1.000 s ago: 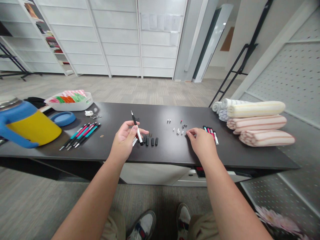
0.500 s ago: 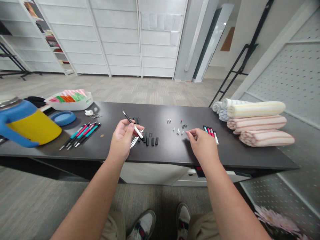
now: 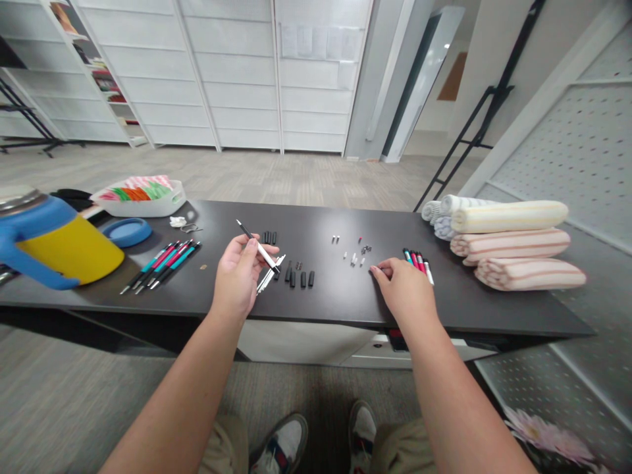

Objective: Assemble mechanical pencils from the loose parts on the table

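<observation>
My left hand is closed on a thin black-and-white pen body, held above the dark table with its tip pointing up and left. More white pen parts lie just right of that hand, beside several short black grips. My right hand rests on the table with its fingertips pinched next to small loose pen pieces; whether they hold one is hidden. A few red and teal pens lie just beyond that hand.
A row of finished teal and pink pens lies at left, near a blue lid, a yellow-and-blue jug and a white tray of coloured items. Rolled striped towels fill the table's right end.
The pen in my left hand has tilted from nearly upright to leaning left. My right hand has stayed by the small pieces, shifting slightly.
</observation>
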Action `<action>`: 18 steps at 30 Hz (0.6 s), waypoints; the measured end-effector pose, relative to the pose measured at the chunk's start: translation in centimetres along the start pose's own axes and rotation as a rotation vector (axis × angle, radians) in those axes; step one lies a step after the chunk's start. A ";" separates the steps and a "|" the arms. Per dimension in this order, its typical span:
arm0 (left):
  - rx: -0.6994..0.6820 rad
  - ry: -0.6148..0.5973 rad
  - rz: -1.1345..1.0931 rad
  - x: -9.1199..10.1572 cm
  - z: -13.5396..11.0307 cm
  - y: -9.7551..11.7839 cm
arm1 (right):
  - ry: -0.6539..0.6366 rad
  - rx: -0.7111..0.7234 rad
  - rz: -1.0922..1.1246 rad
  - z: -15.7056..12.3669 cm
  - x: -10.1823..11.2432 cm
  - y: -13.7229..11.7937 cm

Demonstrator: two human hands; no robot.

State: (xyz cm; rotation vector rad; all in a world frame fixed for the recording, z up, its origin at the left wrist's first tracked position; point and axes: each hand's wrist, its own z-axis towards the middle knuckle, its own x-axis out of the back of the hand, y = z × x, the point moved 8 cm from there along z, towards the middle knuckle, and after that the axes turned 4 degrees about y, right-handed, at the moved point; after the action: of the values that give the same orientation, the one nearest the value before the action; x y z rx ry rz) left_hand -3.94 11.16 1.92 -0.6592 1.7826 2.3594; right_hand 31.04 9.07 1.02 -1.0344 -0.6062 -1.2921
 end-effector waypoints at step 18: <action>-0.284 -0.049 0.544 -0.1 -1.1 2.6 | 0.152 0.218 0.271 -1.0 2.7 -4.2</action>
State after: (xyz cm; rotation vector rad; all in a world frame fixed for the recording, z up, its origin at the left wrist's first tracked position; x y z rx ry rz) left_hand -4.41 9.42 4.02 -0.1370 1.7973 2.9836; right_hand 27.38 7.12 4.05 -0.8001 -0.4618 -1.0312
